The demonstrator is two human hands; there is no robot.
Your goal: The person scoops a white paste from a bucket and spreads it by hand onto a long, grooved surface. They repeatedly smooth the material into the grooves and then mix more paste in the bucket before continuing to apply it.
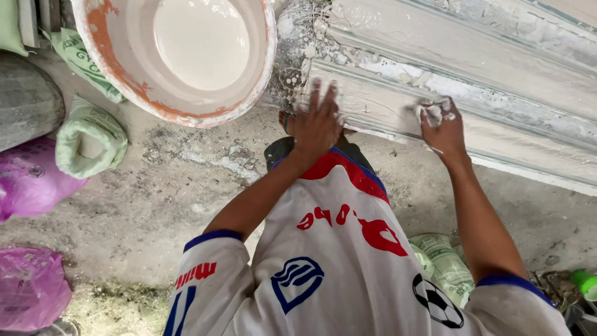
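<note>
Two hands work on a long white plaster moulding [472,81] whose long axis runs from near the bucket [112,74] toward the right edge of the floor. Left hand [316,121] lies flat, fingers spread, pressing its near end. Right hand [443,127], farther along, is closed around a wad of wet plaster [433,111].
</note>
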